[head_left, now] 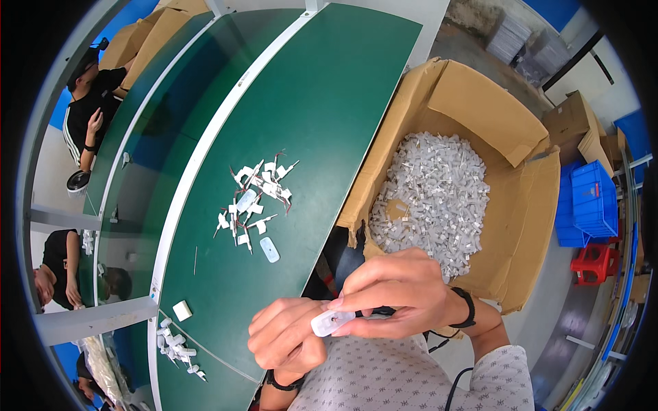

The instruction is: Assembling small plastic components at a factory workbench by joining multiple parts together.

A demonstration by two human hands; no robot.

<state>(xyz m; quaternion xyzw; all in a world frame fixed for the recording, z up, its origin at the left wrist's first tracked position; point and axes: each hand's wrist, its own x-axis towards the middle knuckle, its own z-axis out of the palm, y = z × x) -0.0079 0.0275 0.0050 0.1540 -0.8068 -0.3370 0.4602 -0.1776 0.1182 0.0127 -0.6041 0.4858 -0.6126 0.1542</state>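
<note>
While both hands meet over the lap, a small white plastic piece (332, 322) is being fitted or pressed between them.

Held near the body, just below the edge of the green bench (322, 116), the piece lies with its long axis roughly left to right, tilted slightly up toward the right; its rounded end with a small hole faces up. The left hand (284, 337) is curled shut beneath it, gripping its left end, and the right hand (401, 291) pinches it from above, thumb and forefinger closed on its right end (a dark part shows just behind the fingers). I judge this an assembly step mid-press; the next move likely needs steady squeezing along that axis. Loose white parts with thin leads (257, 198) lie on the bench, and a cardboard box (521, 205) of similar pieces stands to the right.
</note>
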